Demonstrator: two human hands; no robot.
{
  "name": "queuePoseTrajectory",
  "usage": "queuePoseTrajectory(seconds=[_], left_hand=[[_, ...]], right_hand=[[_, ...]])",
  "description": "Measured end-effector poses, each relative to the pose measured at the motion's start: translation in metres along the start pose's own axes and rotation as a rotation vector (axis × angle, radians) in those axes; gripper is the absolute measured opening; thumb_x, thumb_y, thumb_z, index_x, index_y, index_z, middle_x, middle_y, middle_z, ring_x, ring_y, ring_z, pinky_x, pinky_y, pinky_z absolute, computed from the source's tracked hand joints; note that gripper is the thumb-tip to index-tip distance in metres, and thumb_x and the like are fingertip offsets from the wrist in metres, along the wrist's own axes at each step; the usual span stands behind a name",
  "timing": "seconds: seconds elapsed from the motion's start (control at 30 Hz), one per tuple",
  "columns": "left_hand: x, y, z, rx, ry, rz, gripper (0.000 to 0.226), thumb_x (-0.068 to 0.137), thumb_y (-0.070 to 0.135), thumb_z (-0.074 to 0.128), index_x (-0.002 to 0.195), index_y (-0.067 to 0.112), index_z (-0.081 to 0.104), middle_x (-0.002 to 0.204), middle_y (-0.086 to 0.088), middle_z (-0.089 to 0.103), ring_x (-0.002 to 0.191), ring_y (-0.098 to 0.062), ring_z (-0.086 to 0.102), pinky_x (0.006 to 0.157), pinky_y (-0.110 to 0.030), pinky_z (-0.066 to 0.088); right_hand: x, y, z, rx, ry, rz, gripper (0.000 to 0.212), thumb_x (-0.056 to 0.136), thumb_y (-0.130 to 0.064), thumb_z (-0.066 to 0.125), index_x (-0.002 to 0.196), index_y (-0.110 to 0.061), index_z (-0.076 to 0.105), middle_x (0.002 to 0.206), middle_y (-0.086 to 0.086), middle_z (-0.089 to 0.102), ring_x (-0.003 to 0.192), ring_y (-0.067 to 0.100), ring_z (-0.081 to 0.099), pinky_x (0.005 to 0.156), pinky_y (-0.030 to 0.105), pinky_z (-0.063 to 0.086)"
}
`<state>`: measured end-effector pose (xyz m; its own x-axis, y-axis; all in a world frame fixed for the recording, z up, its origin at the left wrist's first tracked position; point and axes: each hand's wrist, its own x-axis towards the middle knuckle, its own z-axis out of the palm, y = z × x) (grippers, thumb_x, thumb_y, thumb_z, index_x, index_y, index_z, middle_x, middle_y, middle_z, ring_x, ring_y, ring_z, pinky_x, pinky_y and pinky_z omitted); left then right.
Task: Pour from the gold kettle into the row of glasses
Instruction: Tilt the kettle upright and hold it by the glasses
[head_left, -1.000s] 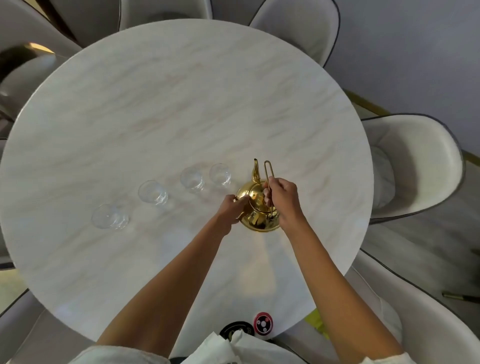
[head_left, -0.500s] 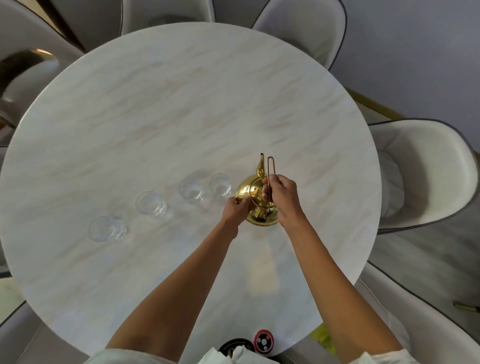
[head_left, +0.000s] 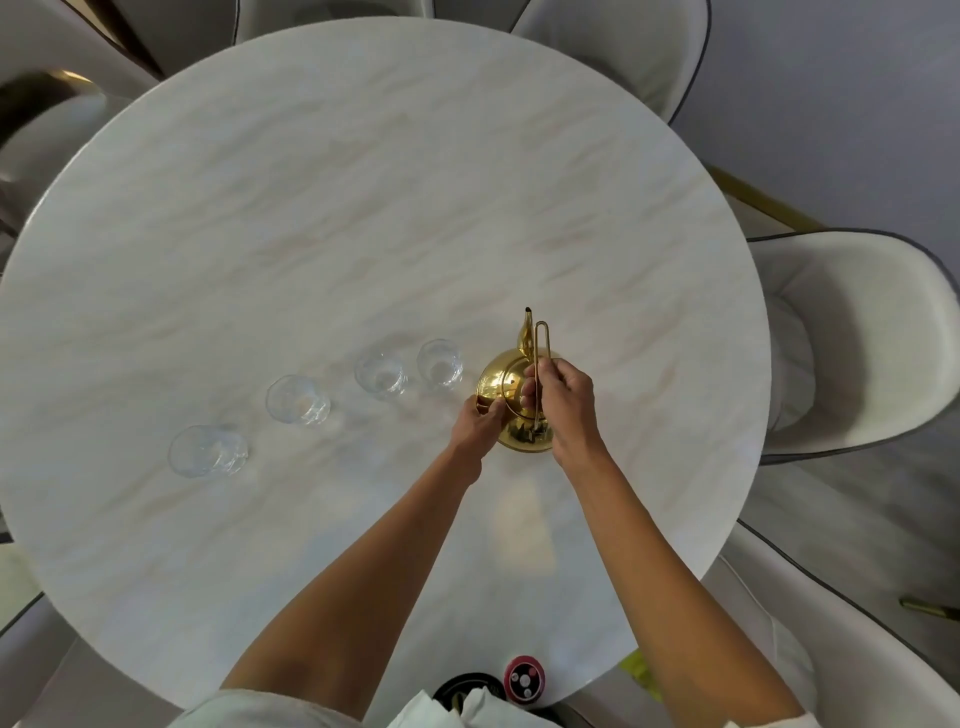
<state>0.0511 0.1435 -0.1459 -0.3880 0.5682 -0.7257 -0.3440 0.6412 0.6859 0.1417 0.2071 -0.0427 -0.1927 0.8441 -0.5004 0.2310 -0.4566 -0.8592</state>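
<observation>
A gold kettle (head_left: 501, 382) stands on the round marble table (head_left: 363, 208), its spout pointing away from me and its thin wire handle raised. My right hand (head_left: 563, 402) pinches that handle from the right. My left hand (head_left: 480, 423) touches the kettle's left side with its fingertips. Several clear glasses stand in a slanted row to the left: the nearest glass (head_left: 440, 364) is just beside the kettle, then a second glass (head_left: 380, 373), a third glass (head_left: 297, 401) and the far-left glass (head_left: 207, 451).
Pale upholstered chairs ring the table, one at the right (head_left: 857, 338) and one at the top right (head_left: 623, 47). A small red and black round object (head_left: 524, 679) lies at the table's near edge, close to my body.
The view has shifted slightly. My hands stay on the kettle, which still stands on the table; its handle remains upright in my right hand.
</observation>
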Motion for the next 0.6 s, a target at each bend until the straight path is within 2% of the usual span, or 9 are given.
queuePoseTrajectory(seconds=[0.2,0.4,0.53,0.6], left_hand=[[0.0,0.005,0.008,0.005,-0.025,-0.027,0.021,0.098,0.032,0.057,0.109,0.014,0.06,0.092,-0.003,0.066,0.084,-0.018,0.064,0.079,-0.036,0.055],[-0.001,0.005,0.008,-0.012,-0.019,-0.045,0.026,0.096,0.033,0.061,0.116,0.016,0.061,0.091,-0.001,0.069,0.083,-0.018,0.066,0.078,-0.035,0.055],[-0.007,0.006,0.006,-0.049,-0.028,-0.059,0.006,0.098,0.032,0.062,0.099,0.027,0.06,0.094,-0.002,0.07,0.086,-0.018,0.065,0.079,-0.035,0.052],[-0.011,0.006,0.005,-0.056,-0.031,-0.072,0.008,0.098,0.033,0.064,0.092,0.03,0.059,0.094,-0.002,0.069,0.088,-0.018,0.063,0.08,-0.036,0.051]], right_hand=[[0.0,0.005,-0.009,0.043,0.048,0.025,0.035,0.106,-0.022,0.045,0.097,0.002,0.069,0.069,0.004,0.063,0.063,0.013,0.059,0.065,0.03,0.057],[0.0,0.011,-0.01,0.036,0.043,0.022,0.036,0.106,-0.024,0.046,0.097,0.003,0.068,0.07,0.007,0.064,0.065,0.014,0.06,0.064,0.029,0.058],[0.005,0.011,-0.009,0.022,0.062,0.037,0.037,0.105,-0.023,0.047,0.095,0.006,0.068,0.067,0.006,0.064,0.062,0.015,0.061,0.066,0.034,0.058],[0.007,0.009,-0.008,0.0,0.068,0.044,0.037,0.105,-0.024,0.047,0.092,0.003,0.068,0.065,0.006,0.064,0.059,0.015,0.061,0.067,0.037,0.057]])
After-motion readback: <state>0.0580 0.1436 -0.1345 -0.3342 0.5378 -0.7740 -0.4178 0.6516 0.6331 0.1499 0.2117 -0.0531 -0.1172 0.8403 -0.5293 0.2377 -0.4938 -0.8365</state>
